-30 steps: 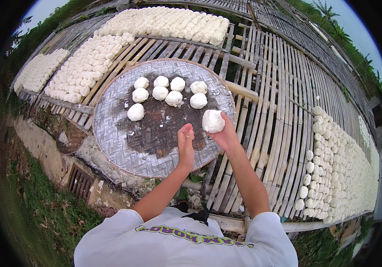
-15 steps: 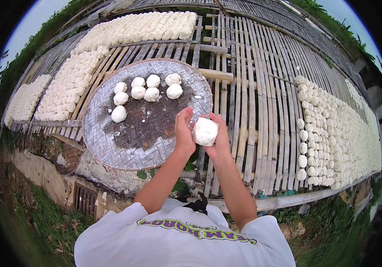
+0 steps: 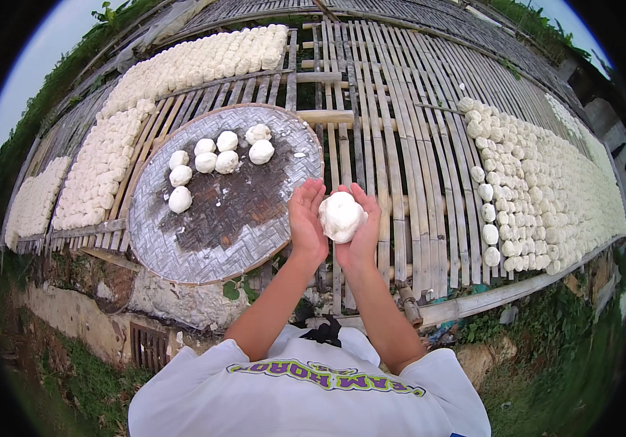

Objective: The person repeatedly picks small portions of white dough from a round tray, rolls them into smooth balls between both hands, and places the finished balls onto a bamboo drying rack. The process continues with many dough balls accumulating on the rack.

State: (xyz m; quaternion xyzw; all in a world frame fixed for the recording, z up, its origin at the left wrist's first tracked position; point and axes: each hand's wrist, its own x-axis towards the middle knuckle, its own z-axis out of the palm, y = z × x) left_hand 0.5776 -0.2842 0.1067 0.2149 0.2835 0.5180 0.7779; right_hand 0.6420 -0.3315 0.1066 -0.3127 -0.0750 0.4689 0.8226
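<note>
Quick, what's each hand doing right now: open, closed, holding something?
Left hand: cupped against the left side of a lumpy, round, white, dough-like ball, holding it together with the other.
Right hand: cupped around its right side, holding it too.

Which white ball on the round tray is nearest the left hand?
The lower ball in the rightmost pair on the round tray; the others there lie farther left or higher, away from the left hand.

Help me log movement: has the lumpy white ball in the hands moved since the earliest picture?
Yes, rightward. The lumpy white ball was over the right side of the round, grey woven tray; now it is past the tray's right rim.
</note>
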